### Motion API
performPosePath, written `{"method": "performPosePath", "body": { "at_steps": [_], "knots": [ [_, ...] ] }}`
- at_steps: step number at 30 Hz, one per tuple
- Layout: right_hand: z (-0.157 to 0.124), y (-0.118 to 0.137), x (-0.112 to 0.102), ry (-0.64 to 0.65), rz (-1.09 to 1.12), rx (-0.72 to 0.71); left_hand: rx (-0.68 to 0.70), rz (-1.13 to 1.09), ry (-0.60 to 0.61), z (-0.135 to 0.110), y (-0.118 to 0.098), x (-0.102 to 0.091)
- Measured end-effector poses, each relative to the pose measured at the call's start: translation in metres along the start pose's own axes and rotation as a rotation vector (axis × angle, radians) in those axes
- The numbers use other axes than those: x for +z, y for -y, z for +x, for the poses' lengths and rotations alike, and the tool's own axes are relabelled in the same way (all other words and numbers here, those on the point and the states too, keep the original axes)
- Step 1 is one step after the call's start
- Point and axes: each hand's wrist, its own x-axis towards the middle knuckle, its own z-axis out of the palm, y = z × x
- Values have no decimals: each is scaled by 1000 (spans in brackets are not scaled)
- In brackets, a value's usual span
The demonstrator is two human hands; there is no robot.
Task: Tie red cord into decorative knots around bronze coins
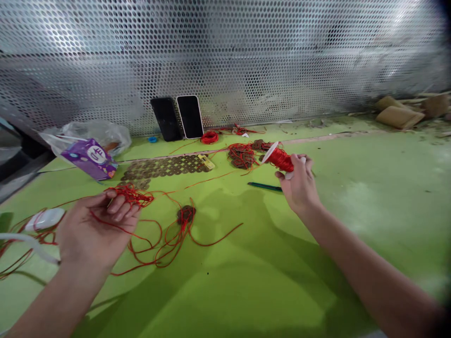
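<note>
My right hand (pixel 299 185) grips a spool of red cord (pixel 281 159) by its near flange, tilted above the green table. At the left, my left hand (pixel 100 223) is palm up, its fingers curled round a loose tangle of red cord (pixel 136 195). One strand crosses the palm and loops down to the table. Between my hands lies a small bundle of brown coins (pixel 186 214) tied with red cord, its long ends spread over the surface. A dark green pen-like tool (pixel 265 187) lies just left of my right wrist.
Rows of flat coins (pixel 169 165) lie behind my left hand, with a yellow piece (pixel 206 162) at their end. Farther back are corded coin bundles (pixel 242 156), a red cord coil (pixel 209 137) and two phones (pixel 190 116) against the perforated metal screen. A purple carton (pixel 90 158) stands left.
</note>
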Motion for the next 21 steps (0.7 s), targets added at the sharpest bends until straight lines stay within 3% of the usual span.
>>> {"method": "performPosePath", "body": {
  "at_steps": [4,9,15,21],
  "knots": [
    [3,-1,-7,-167,-234,-186,54,-5,-9,4,-2,-6],
    [8,8,-13,-178,-579,-398,123,-39,33,9,-5,-13],
    [10,21,-18,-1,-496,-322,167,-36,49,14,-5,-18],
    [19,25,-31,-12,-433,-328,157,-6,23,13,-7,-15]
  ]
}}
